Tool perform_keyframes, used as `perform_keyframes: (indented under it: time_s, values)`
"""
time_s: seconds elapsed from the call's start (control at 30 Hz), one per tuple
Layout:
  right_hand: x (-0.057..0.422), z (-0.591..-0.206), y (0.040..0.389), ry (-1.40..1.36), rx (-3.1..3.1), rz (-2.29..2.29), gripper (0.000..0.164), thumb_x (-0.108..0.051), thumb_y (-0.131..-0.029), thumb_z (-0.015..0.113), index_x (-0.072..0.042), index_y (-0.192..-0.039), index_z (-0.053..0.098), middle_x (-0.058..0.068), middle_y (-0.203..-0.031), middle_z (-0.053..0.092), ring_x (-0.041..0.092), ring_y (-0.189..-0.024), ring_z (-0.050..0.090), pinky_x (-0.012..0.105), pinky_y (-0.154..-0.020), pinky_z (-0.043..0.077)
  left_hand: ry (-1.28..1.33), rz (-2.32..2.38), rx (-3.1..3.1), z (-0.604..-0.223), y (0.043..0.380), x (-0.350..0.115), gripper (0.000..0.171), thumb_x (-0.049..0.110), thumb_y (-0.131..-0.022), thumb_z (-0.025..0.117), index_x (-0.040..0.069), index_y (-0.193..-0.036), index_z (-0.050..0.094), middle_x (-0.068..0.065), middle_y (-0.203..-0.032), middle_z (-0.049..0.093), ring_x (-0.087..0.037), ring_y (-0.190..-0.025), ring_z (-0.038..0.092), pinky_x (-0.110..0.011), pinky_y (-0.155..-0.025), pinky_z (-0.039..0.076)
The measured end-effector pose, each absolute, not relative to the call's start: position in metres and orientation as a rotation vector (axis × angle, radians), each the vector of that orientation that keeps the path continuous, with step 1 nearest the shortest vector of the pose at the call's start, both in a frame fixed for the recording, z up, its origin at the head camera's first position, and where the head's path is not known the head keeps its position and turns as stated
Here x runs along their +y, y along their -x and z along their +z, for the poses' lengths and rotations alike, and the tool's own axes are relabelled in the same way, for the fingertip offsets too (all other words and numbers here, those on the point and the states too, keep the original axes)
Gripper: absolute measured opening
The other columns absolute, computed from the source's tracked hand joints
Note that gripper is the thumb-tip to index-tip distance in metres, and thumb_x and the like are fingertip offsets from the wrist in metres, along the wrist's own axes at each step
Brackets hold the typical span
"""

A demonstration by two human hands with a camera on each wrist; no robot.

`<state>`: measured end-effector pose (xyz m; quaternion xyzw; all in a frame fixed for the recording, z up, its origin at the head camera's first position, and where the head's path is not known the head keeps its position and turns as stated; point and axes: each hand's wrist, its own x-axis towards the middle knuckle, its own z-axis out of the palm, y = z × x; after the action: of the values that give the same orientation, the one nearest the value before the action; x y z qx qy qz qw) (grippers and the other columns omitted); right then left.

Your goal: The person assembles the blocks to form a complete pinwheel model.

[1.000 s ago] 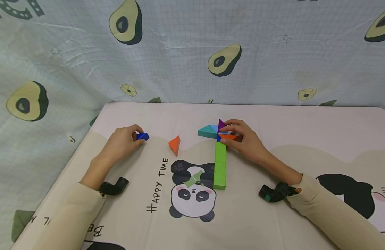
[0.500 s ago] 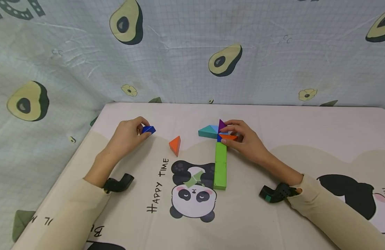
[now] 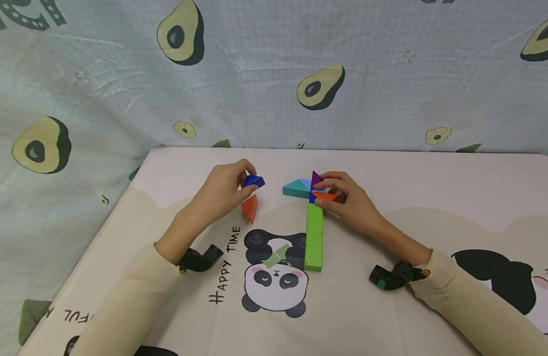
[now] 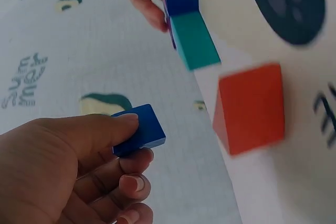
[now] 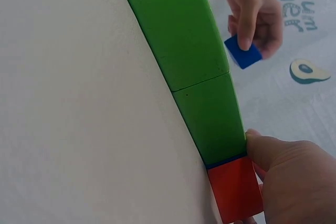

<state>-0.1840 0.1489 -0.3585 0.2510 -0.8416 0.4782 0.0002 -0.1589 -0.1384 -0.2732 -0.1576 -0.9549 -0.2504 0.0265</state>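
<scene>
My left hand (image 3: 222, 190) pinches a dark blue triangular block (image 3: 256, 181) between thumb and fingers, above the table and close behind a loose orange triangular block (image 3: 250, 207). To the right, coloured blocks form a pinwheel shape: a teal block (image 3: 295, 189), a light blue one (image 3: 305, 182), a purple triangle (image 3: 316, 179) and an orange triangle (image 3: 323, 196). Two green blocks (image 3: 314, 237) run end to end from it toward me like a stem. My right hand (image 3: 349, 200) curls round the orange triangle, its thumb at the joint with the green block; its fingers partly hide the purple one.
The table is covered by a pale cloth (image 3: 354, 306) printed with pandas and lettering. Behind it hangs an avocado-patterned sheet (image 3: 251, 99). Each wrist wears a black camera mount (image 3: 200, 259).
My left hand has carried the blue block to the right and slightly away from me, past the loose orange block toward the pinwheel. The right hand has stayed in place.
</scene>
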Motion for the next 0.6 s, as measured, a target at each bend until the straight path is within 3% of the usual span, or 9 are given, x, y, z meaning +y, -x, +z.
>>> perform_keyframes:
  time_s: [0.2, 0.37, 0.6]
  values:
    - [0.149, -0.359, 0.184, -0.788, -2.641, 1.504, 0.031, -0.025, -0.088, 0.071, -0.014, -0.117, 0.066, 0.0, -0.135, 0.045, 0.017, -0.1, 0.05, 0.029, -0.077, 0.044, 0.596, -0.713, -2.988, -0.282, 0.157, -0.107, 0.025, 0.011, -0.087, 0.071, 0.003, -0.108, 0.061, -0.008, -0.084, 0.065, -0.02, -0.071, 0.056, -0.028, -0.065, 0.05]
    - [0.149, -0.359, 0.185, -0.794, -2.638, 1.496, 0.031, -0.025, -0.088, 0.071, -0.014, -0.117, 0.066, 0.0, -0.136, 0.045, 0.017, -0.1, 0.05, 0.029, -0.076, 0.045, 0.691, -0.631, -2.997, -0.291, 0.153, -0.086, 0.023, 0.012, -0.088, 0.07, 0.002, -0.107, 0.061, -0.011, -0.097, 0.068, -0.019, -0.078, 0.061, -0.031, -0.076, 0.053]
    - [0.15, -0.36, 0.185, -0.801, -2.632, 1.504, 0.03, -0.023, -0.089, 0.071, -0.014, -0.116, 0.066, 0.001, -0.135, 0.045, 0.017, -0.099, 0.05, 0.028, -0.075, 0.044, 0.664, -0.619, -3.017, -0.301, 0.157, -0.07, 0.022, 0.013, -0.089, 0.069, 0.003, -0.106, 0.06, -0.01, -0.1, 0.068, -0.019, -0.083, 0.062, -0.032, -0.081, 0.052]
